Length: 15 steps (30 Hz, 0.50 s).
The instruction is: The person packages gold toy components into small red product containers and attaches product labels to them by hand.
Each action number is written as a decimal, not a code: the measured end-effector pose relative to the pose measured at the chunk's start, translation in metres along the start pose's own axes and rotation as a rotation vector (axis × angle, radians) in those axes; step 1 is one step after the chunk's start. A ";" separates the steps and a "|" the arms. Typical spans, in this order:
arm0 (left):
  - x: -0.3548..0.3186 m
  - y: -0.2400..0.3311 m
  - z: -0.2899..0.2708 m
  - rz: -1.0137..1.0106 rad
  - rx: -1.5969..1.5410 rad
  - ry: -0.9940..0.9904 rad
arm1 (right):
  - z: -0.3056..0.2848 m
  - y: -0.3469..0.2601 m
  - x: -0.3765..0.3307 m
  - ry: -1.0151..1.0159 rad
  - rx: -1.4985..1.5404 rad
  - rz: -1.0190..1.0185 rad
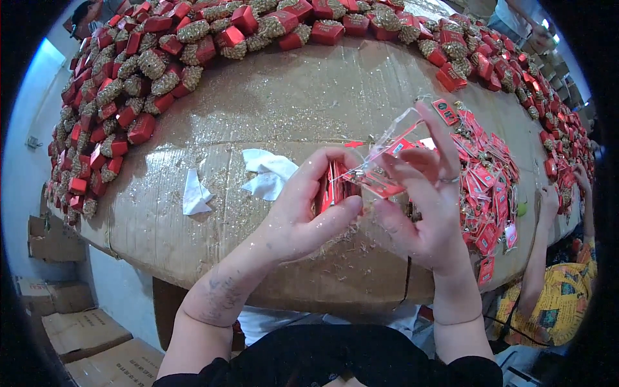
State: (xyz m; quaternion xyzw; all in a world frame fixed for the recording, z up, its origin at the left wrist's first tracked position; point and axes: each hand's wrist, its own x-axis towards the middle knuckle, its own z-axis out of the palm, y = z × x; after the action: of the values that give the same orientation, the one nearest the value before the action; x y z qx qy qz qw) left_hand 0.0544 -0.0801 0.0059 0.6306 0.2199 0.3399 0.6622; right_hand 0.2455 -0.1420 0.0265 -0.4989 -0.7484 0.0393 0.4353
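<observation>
My left hand (303, 209) is closed around a small stack of red tags (334, 187), thumb along the near side. My right hand (429, 203) is closed beside it, with red tags (385, 186) on clear strings between thumb and fingers. A thin clear plastic loop (394, 131) stretches up to the right index finger. Threads run between the two hands, and glitter specks cling to my skin. To the right of my right hand spreads a loose heap of red tags (490, 177) with clear strings. The fingers partly hide the held tags, so their exact arrangement is unclear.
Cardboard (271, 97) strewn with gold glitter covers the table. Red ornaments with gold glittery parts (167, 80) are piled along its left, far and right edges. Two crumpled white pieces (196, 193) (267, 173) lie left. A co-worker's hand (550, 203) rests at the right edge.
</observation>
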 end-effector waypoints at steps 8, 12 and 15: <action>0.002 -0.004 0.003 -0.045 -0.201 -0.039 | -0.007 -0.005 0.002 0.046 -0.027 -0.003; 0.003 -0.018 -0.002 -0.090 -0.508 -0.098 | -0.007 -0.010 0.000 0.000 -0.023 0.046; 0.006 -0.020 -0.004 -0.094 -0.560 -0.113 | -0.007 -0.008 0.001 -0.026 0.030 0.061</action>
State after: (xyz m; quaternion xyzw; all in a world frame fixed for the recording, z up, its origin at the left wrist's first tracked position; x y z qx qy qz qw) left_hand 0.0586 -0.0727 -0.0133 0.4301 0.1091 0.3203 0.8370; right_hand 0.2446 -0.1480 0.0353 -0.5142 -0.7377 0.0702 0.4318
